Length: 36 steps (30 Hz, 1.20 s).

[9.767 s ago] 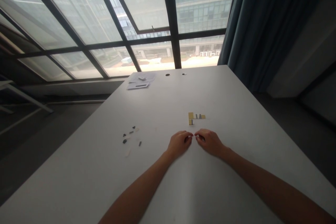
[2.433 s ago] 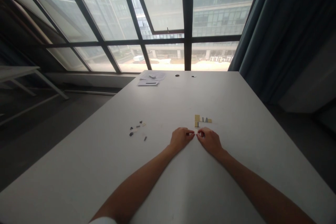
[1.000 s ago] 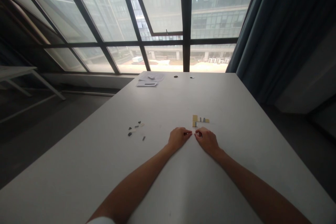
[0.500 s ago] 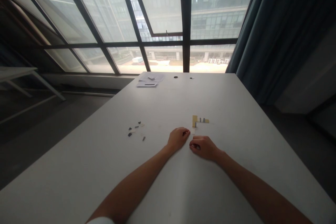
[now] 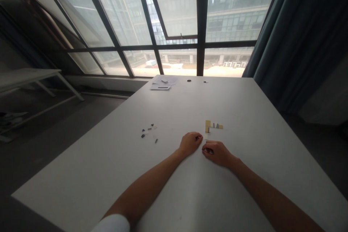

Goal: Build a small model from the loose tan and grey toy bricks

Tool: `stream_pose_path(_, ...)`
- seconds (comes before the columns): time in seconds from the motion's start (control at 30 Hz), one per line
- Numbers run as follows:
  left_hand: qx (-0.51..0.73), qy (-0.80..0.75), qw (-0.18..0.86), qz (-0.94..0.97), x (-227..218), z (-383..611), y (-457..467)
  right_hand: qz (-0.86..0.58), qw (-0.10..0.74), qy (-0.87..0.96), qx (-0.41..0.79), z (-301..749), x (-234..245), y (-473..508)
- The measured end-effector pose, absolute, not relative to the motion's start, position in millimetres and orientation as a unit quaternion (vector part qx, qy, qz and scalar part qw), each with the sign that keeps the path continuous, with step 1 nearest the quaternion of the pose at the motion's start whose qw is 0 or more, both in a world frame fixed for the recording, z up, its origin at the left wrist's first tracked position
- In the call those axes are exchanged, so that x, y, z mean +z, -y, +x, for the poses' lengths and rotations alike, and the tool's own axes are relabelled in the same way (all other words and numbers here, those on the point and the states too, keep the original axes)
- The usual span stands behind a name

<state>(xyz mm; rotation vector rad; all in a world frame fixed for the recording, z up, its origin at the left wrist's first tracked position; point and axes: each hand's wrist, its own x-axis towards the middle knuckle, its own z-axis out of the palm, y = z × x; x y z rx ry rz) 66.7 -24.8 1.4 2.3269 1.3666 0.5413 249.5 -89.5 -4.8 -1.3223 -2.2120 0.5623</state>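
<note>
My left hand (image 5: 190,142) rests on the white table (image 5: 244,108) with its fingers curled in a pinch; what it holds is too small to make out. My right hand (image 5: 216,152) lies just beside it, slightly nearer to me, fingers also curled in with nothing identifiable between them. A small flat build of yellow and grey bricks (image 5: 212,126) sits on the table just beyond both hands, not touched by either. Several loose dark and pale small pieces (image 5: 149,133) lie to the left of my left hand.
Papers with a small object (image 5: 163,83) lie at the table's far edge, near two round cable holes (image 5: 189,80). Large windows stand beyond the table, a dark curtain (image 5: 293,36) at the right, another table (image 5: 29,77) at the left.
My right hand has drawn back toward me from the fingertip-to-fingertip position beside my left hand. The view has shifted slightly to the left.
</note>
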Motion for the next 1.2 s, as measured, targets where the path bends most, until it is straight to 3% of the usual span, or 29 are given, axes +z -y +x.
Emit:
stream_pose_path(0.3, 0.192, -0.483, 0.206, 0.829, 20.4, 46.2, 11.8, -0.483, 0.255, 0.812, 0.204, 250.0, -7.0, 89.0)
stream_pose_path(0.6, 0.066, -0.600, 0.143, 0.784, 83.3, -86.1, -48.9, -0.465, 0.273, 0.817, 0.206, 252.0, -15.6, 86.4)
stream_pose_path(0.8, -0.031, -0.738, 0.151, 0.657, 75.3, -156.4, -66.7, -0.464, 0.275, 0.817, 0.204, 252.7, -17.4, 86.1)
stream_pose_path(1.2, -0.072, -0.776, 0.130, 0.613, 55.0, -169.4, -73.6, -0.461, 0.294, 0.813, 0.199, 253.9, -17.8, 86.9)
